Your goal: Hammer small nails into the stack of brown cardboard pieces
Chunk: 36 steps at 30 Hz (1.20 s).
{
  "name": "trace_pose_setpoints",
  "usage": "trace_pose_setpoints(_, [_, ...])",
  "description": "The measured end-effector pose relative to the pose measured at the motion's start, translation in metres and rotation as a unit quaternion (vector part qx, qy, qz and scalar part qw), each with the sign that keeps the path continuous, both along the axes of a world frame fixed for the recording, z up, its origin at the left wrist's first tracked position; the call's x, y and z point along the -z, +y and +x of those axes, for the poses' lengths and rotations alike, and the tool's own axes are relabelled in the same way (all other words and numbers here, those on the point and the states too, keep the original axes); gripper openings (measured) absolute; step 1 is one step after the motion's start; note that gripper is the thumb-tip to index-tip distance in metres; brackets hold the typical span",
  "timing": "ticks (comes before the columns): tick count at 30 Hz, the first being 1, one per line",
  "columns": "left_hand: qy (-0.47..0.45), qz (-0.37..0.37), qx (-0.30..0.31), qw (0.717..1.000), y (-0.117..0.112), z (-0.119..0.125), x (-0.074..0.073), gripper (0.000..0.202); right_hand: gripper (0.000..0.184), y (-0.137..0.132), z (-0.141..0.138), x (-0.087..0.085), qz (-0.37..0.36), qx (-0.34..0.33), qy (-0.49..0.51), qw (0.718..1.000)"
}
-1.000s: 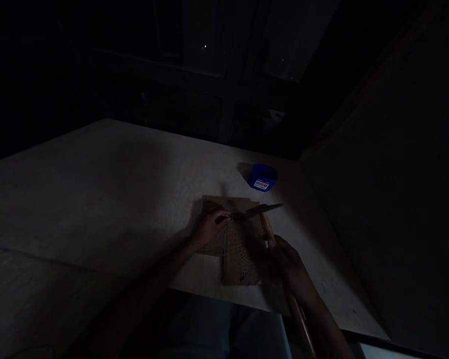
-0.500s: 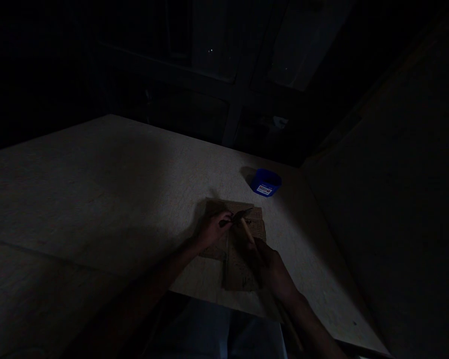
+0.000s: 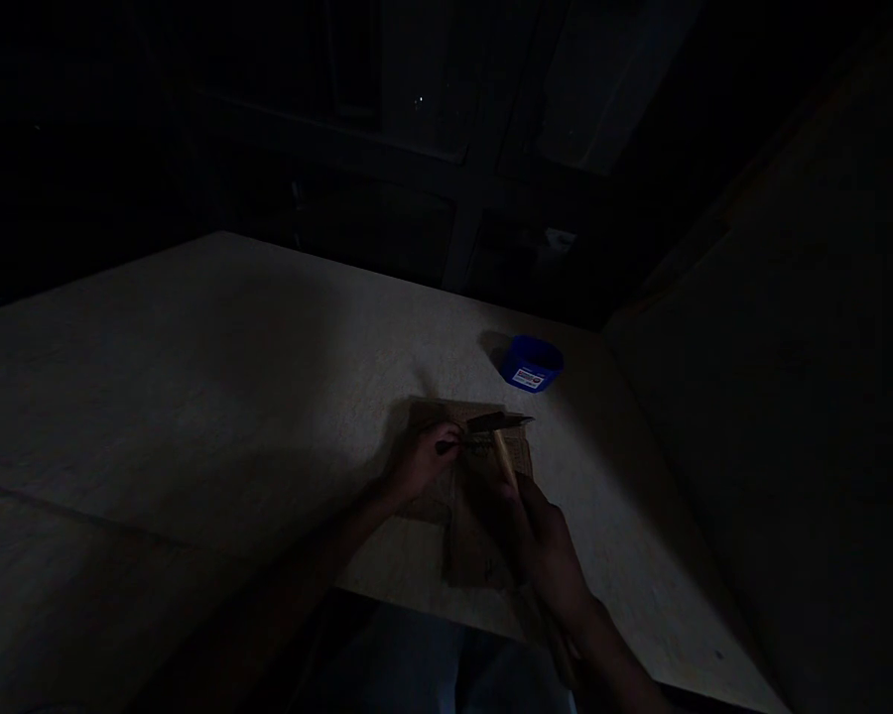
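My right hand (image 3: 547,540) is closed around the wooden handle of a hammer (image 3: 504,456). The hammer's dark head with a tapered end is above the cardboard, just right of my left fingers. Between the closed fingers of my left hand (image 3: 426,458) is a small, thin dark piece (image 3: 446,447); in this dim light its kind cannot be made out. Under both hands lies brown cardboard (image 3: 483,565), in overlapping pieces with dark marks. Whether the hammer head touches the dark piece is not clear.
A blue plastic tub (image 3: 530,365) with a white label stands beyond the cardboard on the pale tabletop (image 3: 283,337). A dark wall (image 3: 789,397) rises along the right side. Past the far table edge is a dark panelled surface (image 3: 461,238).
The hammer head has shifted a little right and lifted away from my left fingers, with my right hand tilting it. My left hand stays almost in place.
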<state>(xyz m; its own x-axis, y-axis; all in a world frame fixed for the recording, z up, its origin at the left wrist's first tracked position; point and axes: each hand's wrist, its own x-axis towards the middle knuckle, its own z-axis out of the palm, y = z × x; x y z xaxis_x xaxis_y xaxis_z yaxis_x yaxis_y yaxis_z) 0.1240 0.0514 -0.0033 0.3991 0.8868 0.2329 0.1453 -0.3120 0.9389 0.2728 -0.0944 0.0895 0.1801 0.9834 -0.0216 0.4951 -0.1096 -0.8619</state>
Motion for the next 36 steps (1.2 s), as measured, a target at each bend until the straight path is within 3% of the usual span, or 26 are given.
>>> trace_pose_setpoints(6, [-0.003, -0.004, -0.006, 1.000, 0.002, 0.000, 0.003, 0.019, 0.051, -0.001, 0.005, 0.004, -0.037, -0.017, 0.004, 0.999])
trace_pose_setpoints(11, [0.009, 0.013, -0.004, 1.000, 0.002, -0.001, 0.004, 0.016, 0.041, -0.009, 0.010, 0.008, 0.029, 0.044, 0.056, 0.997])
trace_pose_setpoints(14, [0.011, 0.030, -0.003, 0.999, 0.002, -0.002, 0.003, 0.014, 0.039, -0.013, 0.010, 0.015, 0.033, 0.086, 0.144, 0.985])
trace_pose_setpoints(19, [0.019, 0.043, -0.007, 0.999, 0.002, -0.004, 0.002, 0.012, 0.042, -0.015, 0.009, 0.037, -0.013, 0.127, 0.354, 0.926])
trace_pose_setpoints(24, [0.035, 0.059, -0.016, 0.998, 0.002, -0.006, -0.001, 0.017, 0.036, -0.021, 0.018, 0.050, 0.032, 0.179, 0.479, 0.859])
trace_pose_setpoints(27, [0.048, 0.053, -0.010, 0.997, 0.000, -0.006, -0.005, 0.024, 0.027, -0.024, 0.026, 0.053, 0.080, 0.184, 0.536, 0.820])
trace_pose_setpoints(31, [0.076, 0.057, -0.010, 0.995, -0.001, -0.004, -0.010, 0.030, 0.020, -0.030, 0.033, 0.057, 0.101, 0.184, 0.578, 0.789])
trace_pose_setpoints(36, [0.117, 0.134, 0.019, 0.984, 0.005, -0.002, -0.014, 0.018, 0.021, -0.033, 0.035, 0.062, 0.078, 0.160, 0.629, 0.757])
